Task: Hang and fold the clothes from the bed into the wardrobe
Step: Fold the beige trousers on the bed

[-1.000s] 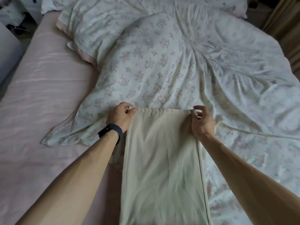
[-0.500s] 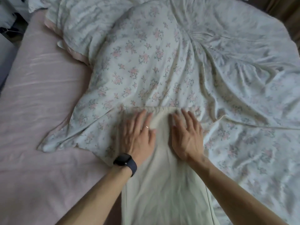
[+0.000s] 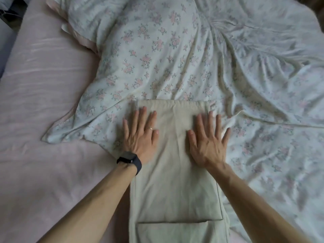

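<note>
Both hands, left hand (image 3: 140, 135) and right hand (image 3: 207, 139), lie flat, fingers spread, grasping nothing, on folded beige trousers (image 3: 175, 181) atop the bed (image 3: 43, 102); best press outward evenly, keeping edges aligned.

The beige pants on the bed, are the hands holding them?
No, nothing is held. The left hand and right hand lie flat and open on the folded beige pants, pressing near the top edge.

Both forearms reached forward; the left hand (image 3: 140, 135) and right hand (image 3: 207, 142) lay flat, palms down, fingers (image 3: 199, 123) spread.
</note>
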The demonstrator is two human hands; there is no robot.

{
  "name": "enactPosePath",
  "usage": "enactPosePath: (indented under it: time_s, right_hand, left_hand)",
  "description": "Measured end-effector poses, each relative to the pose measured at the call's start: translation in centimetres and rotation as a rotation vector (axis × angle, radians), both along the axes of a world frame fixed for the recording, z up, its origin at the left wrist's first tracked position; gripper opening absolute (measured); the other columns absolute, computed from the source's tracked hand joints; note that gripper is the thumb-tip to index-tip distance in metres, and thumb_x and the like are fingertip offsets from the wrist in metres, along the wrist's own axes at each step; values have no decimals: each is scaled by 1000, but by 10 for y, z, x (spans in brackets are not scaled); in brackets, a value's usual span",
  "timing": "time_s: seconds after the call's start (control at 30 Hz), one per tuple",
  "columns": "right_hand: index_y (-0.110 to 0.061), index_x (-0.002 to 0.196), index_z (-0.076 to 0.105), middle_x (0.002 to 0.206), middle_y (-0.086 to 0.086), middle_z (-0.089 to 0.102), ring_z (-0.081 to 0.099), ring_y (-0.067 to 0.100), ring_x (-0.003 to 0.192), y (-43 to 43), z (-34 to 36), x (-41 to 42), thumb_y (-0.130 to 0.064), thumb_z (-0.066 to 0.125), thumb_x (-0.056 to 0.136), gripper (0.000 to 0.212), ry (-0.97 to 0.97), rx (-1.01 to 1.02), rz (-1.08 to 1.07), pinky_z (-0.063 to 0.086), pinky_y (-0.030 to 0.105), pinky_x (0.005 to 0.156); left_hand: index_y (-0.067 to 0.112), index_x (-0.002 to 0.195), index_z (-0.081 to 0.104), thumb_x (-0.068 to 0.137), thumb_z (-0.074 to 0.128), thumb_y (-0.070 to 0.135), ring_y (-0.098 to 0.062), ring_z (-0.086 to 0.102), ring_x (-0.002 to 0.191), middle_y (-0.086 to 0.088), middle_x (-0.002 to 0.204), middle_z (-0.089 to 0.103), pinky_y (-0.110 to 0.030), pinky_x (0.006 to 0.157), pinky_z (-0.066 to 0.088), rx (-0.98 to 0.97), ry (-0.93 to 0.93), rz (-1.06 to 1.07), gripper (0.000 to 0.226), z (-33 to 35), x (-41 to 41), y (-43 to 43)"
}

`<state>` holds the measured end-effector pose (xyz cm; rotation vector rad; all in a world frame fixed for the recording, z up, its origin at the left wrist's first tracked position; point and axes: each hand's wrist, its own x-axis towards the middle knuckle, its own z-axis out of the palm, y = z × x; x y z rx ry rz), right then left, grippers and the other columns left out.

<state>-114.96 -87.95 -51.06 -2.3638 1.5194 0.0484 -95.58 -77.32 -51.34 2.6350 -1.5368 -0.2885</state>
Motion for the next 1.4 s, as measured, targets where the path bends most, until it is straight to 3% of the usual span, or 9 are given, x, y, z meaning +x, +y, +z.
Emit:
enactPosePath:
  time_s: [0.13,0.33,0.57,0.7,0.8,0.93,1.03,1.27,1.4]
  right_hand:
    - [-38,160,7,169,-1,-5,-9,22,155,98,13,-33,-58,16,103,61,-102,-29,211,-6,53,122]
    - [-46,154,-18,163,-8,-29,-31,14,148,146,5,-96,-58,9,101,60,156,186,24,-6,59,121]
    - [-22,159,25,168,5,14,14,25,155,250,25,-168,-55,34,100,68,-58,13,168,11,56,122]
    - [-22,159,26,167,5,19,19,26,153,291,15,-186,-58,50,95,77,-31,-36,382,16,56,121]
    - [-23,158,28,167,7,18,18,26,154,278,-3,-185,-43,61,92,77,27,-68,408,19,55,120]
    - [-17,156,33,164,15,24,25,33,151,260,-22,-181,-19,46,96,62,71,-154,422,28,59,117]
    - [-11,153,38,159,21,31,33,38,146,267,-27,-177,-10,37,100,53,115,-259,420,36,61,111]
    - [-11,148,47,154,21,40,41,37,142,262,-25,-170,-8,34,101,49,92,-288,423,43,53,109]
    - [-11,144,53,150,20,47,48,37,137,253,-17,-167,-8,35,98,50,93,-265,447,46,52,106]
  left_hand:
    - [36,155,31,95,40,45,-21,10,154,3,167,12,-58,120,14,-119,46,-211,61,9,-79,72]
    - [50,155,1,103,24,51,-15,-17,152,17,163,-21,-53,118,-13,293,116,-66,56,4,-87,136]
    - [21,156,32,97,46,44,-22,18,153,-5,165,20,-54,122,14,-121,94,-330,65,29,-133,214]
    - [18,159,22,91,53,60,-27,14,153,-5,167,15,-56,116,23,-13,34,-575,86,13,-177,273]
    - [22,158,23,80,61,66,-32,18,152,-5,165,20,-55,117,23,64,13,-490,98,-5,-165,265]
    - [19,158,26,75,52,81,-30,18,152,2,165,22,-55,118,22,162,-75,-440,106,-22,-144,257]
    - [17,159,21,78,49,71,-36,13,152,-6,166,16,-59,119,19,117,-110,-427,101,-25,-156,262]
    - [25,152,37,102,38,10,-45,39,139,-17,154,41,-60,104,43,-48,-212,-403,52,-16,-180,277]
    - [29,148,44,95,40,15,-46,47,133,-17,147,50,-56,97,49,79,-223,-394,55,-9,-173,255]
